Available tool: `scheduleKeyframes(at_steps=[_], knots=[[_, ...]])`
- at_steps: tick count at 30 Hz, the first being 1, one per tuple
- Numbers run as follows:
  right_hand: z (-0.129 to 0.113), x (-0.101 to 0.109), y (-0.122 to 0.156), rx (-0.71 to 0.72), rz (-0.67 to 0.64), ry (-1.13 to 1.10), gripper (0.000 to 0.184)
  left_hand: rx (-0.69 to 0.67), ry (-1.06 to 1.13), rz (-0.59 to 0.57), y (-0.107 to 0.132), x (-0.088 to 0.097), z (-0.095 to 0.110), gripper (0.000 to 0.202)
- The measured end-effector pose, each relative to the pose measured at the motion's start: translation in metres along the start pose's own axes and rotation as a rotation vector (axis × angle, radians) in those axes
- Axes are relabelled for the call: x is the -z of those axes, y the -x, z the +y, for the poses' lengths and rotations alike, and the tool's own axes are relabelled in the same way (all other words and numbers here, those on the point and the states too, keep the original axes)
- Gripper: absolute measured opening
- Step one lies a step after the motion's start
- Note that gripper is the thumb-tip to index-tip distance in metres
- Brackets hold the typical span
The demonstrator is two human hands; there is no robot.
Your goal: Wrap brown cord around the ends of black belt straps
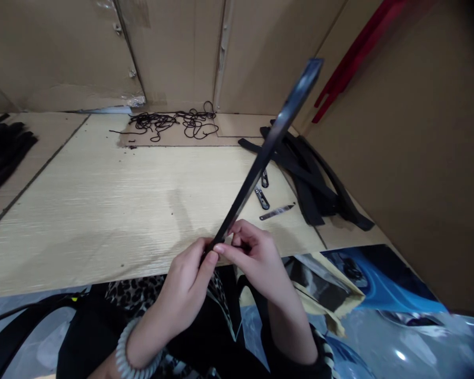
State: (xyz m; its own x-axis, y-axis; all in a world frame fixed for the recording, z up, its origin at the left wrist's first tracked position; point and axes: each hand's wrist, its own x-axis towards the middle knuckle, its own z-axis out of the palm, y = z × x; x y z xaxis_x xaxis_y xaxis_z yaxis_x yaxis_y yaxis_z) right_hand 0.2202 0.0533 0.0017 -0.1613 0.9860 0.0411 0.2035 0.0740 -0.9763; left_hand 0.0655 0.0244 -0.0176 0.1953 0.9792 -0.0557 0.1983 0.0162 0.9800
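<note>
A long, narrow black strip with a slight shine rises at a slant from my hands, its far end up and to the right. My left hand is closed around its lower end, thumb on top. Close beside it, my right hand pinches the same strip near that end with thumb and fingers; the part inside the grip is hidden. Beyond my right hand lie two small black thread snips and a thin pointed metal blade, all on the pale tabletop.
Loose black strips are heaped at the right, and another black stack lies at the left edge. Tangled dark cord rests at the back. Cardboard walls enclose the table; red strips hang on the right one.
</note>
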Motion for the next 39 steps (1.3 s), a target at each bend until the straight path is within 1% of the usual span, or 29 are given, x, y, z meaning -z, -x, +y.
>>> scheduleKeyframes(at_steps=[2,4,9,13,16,19,20,21,22,23,26,28,30,32,34,37,39], knots=[[0.0,-0.002,-0.001,-0.01,0.024,-0.001,0.033,0.007,-0.007,0.027,0.001,-0.002,0.001,0.034],[-0.001,-0.002,-0.001,-0.016,-0.006,-0.027,0.034,0.044,0.088,-0.001,0.003,-0.004,0.001,0.038],[-0.001,0.012,0.0,-0.009,-0.203,-0.136,0.026,0.099,0.314,-0.158,0.005,-0.004,0.0,0.043],[0.004,0.021,-0.001,-0.022,-0.314,-0.2,0.021,0.269,0.544,-0.259,0.004,-0.002,-0.002,0.048],[0.008,0.021,-0.003,-0.053,-0.389,-0.248,0.025,0.351,0.677,-0.344,0.003,0.0,-0.008,0.05],[0.01,0.018,-0.005,-0.04,-0.45,-0.281,0.033,0.416,0.782,-0.509,0.001,0.002,-0.012,0.058],[0.011,0.017,-0.006,-0.029,-0.449,-0.275,0.034,0.419,0.793,-0.54,0.0,0.003,-0.012,0.06],[0.011,0.015,-0.007,-0.021,-0.426,-0.259,0.034,0.4,0.778,-0.54,-0.002,0.002,-0.011,0.06],[0.011,0.013,-0.007,-0.02,-0.383,-0.244,0.034,0.362,0.73,-0.503,-0.003,0.001,-0.009,0.058],[0.012,0.011,-0.008,-0.028,-0.331,-0.24,0.032,0.306,0.656,-0.436,-0.003,0.0,-0.007,0.054],[0.011,0.002,-0.009,-0.077,-0.146,-0.26,0.03,0.155,0.414,-0.162,-0.003,-0.007,-0.001,0.041],[0.009,-0.004,-0.008,-0.116,-0.044,-0.245,0.034,0.117,0.308,-0.022,0.0,-0.012,-0.001,0.034],[0.007,-0.007,-0.007,-0.14,0.036,-0.197,0.037,0.1,0.233,0.057,0.003,-0.015,-0.003,0.034],[0.003,-0.007,-0.005,-0.115,0.041,-0.137,0.038,0.094,0.191,0.101,0.006,-0.015,-0.005,0.039],[0.0,-0.002,-0.004,-0.043,-0.015,-0.077,0.032,0.086,0.192,0.136,0.006,-0.012,-0.005,0.044],[-0.002,0.006,-0.003,0.017,-0.085,-0.033,0.02,0.09,0.28,0.155,0.005,-0.007,0.0,0.05],[-0.002,0.008,-0.003,0.02,-0.107,-0.047,0.018,0.126,0.37,0.142,0.003,-0.004,0.002,0.051]])
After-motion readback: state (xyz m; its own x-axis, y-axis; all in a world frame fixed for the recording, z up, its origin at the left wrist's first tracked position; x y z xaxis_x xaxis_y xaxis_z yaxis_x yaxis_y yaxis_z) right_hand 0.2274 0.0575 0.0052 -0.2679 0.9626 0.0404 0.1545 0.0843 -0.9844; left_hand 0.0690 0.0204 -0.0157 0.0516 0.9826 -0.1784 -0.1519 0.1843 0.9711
